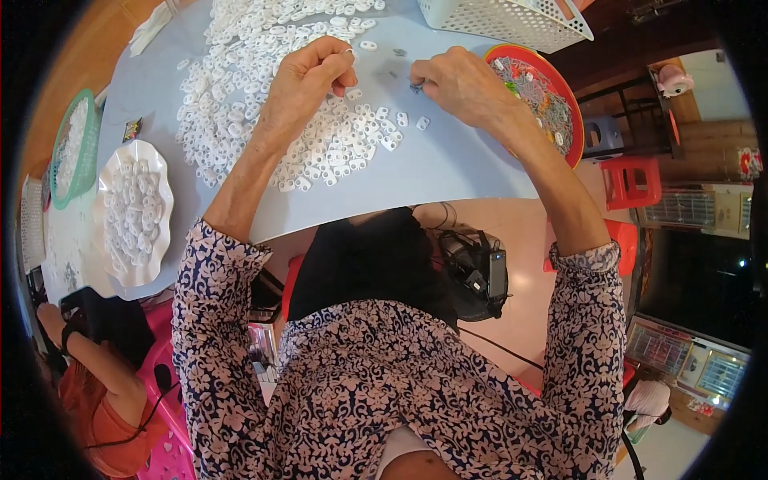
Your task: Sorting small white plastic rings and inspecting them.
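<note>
My left hand (308, 78) is closed in a pinch above the pile of small white oval plastic pieces with two holes (328, 152). A bit of white shows at its fingertips, apparently one of these pieces. To the right, my right hand (468, 86) is bent down to the table, thumb and fingers pinched at a small grey piece (416, 88). Another small grey piece (399, 52) lies on the table between the hands. Beside my right wrist is a red round tray (573, 120) holding many grey pieces and a few white ones.
A white perforated basket (512, 24) stands at the far right of the grey-blue table (448, 172). On the left are a wavy-edged white dish (164, 208) full of white pieces and a green basket (62, 172). A person in orange (120, 416) sits at the lower left.
</note>
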`<action>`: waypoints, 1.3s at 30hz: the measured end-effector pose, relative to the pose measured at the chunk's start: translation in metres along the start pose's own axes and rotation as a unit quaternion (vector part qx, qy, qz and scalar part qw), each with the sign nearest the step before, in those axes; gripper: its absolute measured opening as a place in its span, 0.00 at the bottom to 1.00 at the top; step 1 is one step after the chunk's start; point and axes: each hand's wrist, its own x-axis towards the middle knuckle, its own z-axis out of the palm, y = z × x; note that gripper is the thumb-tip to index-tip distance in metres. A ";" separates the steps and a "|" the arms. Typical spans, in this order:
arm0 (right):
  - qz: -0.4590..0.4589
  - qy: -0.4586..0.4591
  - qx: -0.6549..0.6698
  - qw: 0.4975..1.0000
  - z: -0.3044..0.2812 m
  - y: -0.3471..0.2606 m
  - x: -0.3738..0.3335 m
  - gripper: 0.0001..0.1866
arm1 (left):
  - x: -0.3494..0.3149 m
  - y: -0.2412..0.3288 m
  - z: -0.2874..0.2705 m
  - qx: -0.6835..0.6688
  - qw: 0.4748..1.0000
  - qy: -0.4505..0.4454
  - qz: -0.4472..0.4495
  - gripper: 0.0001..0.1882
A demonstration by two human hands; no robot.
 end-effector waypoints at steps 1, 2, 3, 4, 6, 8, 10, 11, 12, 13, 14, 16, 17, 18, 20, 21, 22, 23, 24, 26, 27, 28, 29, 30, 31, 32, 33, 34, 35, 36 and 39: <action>0.000 0.000 0.001 1.000 0.001 0.002 -0.001 0.05 | 0.000 0.000 0.000 0.005 1.000 -0.003 -0.004 0.09; -0.017 -0.002 -0.003 1.000 0.001 0.005 -0.001 0.05 | -0.001 0.000 0.000 0.009 1.000 -0.006 -0.008 0.09; -0.034 -0.003 -0.007 0.999 0.002 0.007 -0.001 0.06 | -0.001 0.000 0.000 0.010 1.000 -0.006 -0.008 0.09; -0.034 -0.003 -0.007 0.999 0.001 0.009 -0.001 0.06 | -0.001 0.000 0.000 0.015 1.000 -0.004 -0.010 0.09; -0.014 -0.017 0.011 1.000 0.000 0.012 0.000 0.04 | -0.001 0.000 0.000 0.020 1.000 -0.003 -0.012 0.09; -0.002 -0.005 0.033 0.999 0.001 0.014 0.001 0.04 | 0.000 -0.002 0.000 0.030 1.000 -0.006 -0.009 0.09; 0.009 0.008 0.056 0.998 0.002 0.012 0.003 0.04 | 0.000 -0.002 0.002 0.028 1.000 -0.005 -0.012 0.09; 0.027 -0.001 0.064 0.998 0.003 0.010 0.004 0.05 | -0.001 -0.002 0.002 0.026 1.000 -0.003 -0.015 0.09; 0.045 -0.010 0.071 0.996 0.004 0.007 0.005 0.07 | -0.001 -0.001 0.001 0.027 1.000 -0.002 -0.016 0.09; 0.045 -0.010 0.072 0.996 0.003 0.006 0.006 0.07 | -0.001 0.000 0.001 0.025 1.000 -0.007 -0.015 0.09; 0.046 -0.014 0.068 0.997 0.003 0.005 0.007 0.07 | -0.001 0.000 0.002 0.023 1.000 -0.011 -0.013 0.09; 0.046 -0.019 0.065 0.997 0.003 0.003 0.009 0.07 | 0.000 0.000 0.002 0.024 1.000 -0.012 -0.013 0.09; 0.044 -0.023 0.050 0.998 0.004 0.004 0.010 0.07 | 0.000 0.000 0.003 0.024 1.000 -0.013 -0.012 0.09; 0.041 -0.028 0.035 0.998 0.004 0.003 0.011 0.06 | 0.000 -0.001 0.003 0.024 1.000 -0.013 -0.012 0.09; 0.034 -0.043 0.021 0.998 -0.001 -0.003 0.014 0.06 | -0.001 -0.002 0.001 0.021 1.000 -0.017 -0.010 0.09; 0.027 -0.059 0.008 0.998 -0.003 -0.005 0.015 0.07 | -0.001 -0.002 0.000 0.022 1.000 -0.016 -0.010 0.09; 0.027 -0.059 0.007 0.998 -0.004 -0.005 0.016 0.07 | -0.002 0.001 0.001 0.024 1.000 -0.013 -0.013 0.09; 0.037 -0.081 0.005 0.996 -0.004 -0.004 0.018 0.07 | -0.002 0.003 0.002 0.027 0.999 -0.011 -0.015 0.09; 0.046 -0.103 0.003 0.994 -0.005 -0.003 0.019 0.07 | -0.002 0.003 0.002 0.027 0.999 -0.010 -0.014 0.09; 0.022 -0.065 -0.006 0.998 0.001 -0.001 0.018 0.06 | -0.001 0.000 0.002 0.015 1.000 -0.006 -0.001 0.09; -0.001 -0.026 -0.014 1.000 0.004 0.000 0.018 0.05 | -0.001 0.000 0.002 0.016 1.000 -0.005 -0.001 0.09; -0.001 -0.026 -0.015 1.000 0.002 0.002 0.018 0.05 | -0.001 -0.001 0.003 0.014 1.000 -0.007 0.002 0.09; 0.013 -0.049 0.020 0.999 -0.001 0.005 0.018 0.05 | -0.001 -0.001 0.003 0.013 1.000 -0.010 0.005 0.09; 0.027 -0.071 0.055 0.996 -0.003 0.007 0.018 0.06 | -0.001 -0.002 0.003 0.012 1.000 -0.010 0.005 0.09; 0.026 -0.071 0.055 0.996 -0.005 0.006 0.019 0.06 | -0.001 -0.002 0.003 0.016 1.000 -0.010 0.003 0.09; 0.035 -0.080 0.076 0.993 -0.007 0.005 0.018 0.06 | -0.001 -0.002 0.003 0.020 1.000 -0.010 0.001 0.09; 0.045 -0.089 0.096 0.990 -0.007 0.004 0.017 0.07 | -0.002 -0.002 0.003 0.020 1.000 -0.009 0.001 0.09; 0.045 -0.089 0.097 0.990 -0.007 0.003 0.017 0.07 | -0.002 -0.001 0.003 0.023 1.000 -0.017 -0.005 0.09; 0.046 -0.077 0.090 0.992 -0.006 0.002 0.017 0.07 | -0.003 0.000 0.002 0.027 0.999 -0.024 -0.011 0.09; 0.047 -0.065 0.083 0.993 -0.005 0.002 0.018 0.07 | -0.004 -0.001 0.002 0.028 0.999 -0.024 -0.012 0.09; 0.044 -0.061 0.071 0.995 -0.001 0.006 0.017 0.07 | -0.002 -0.001 0.004 0.029 0.999 -0.017 -0.011 0.09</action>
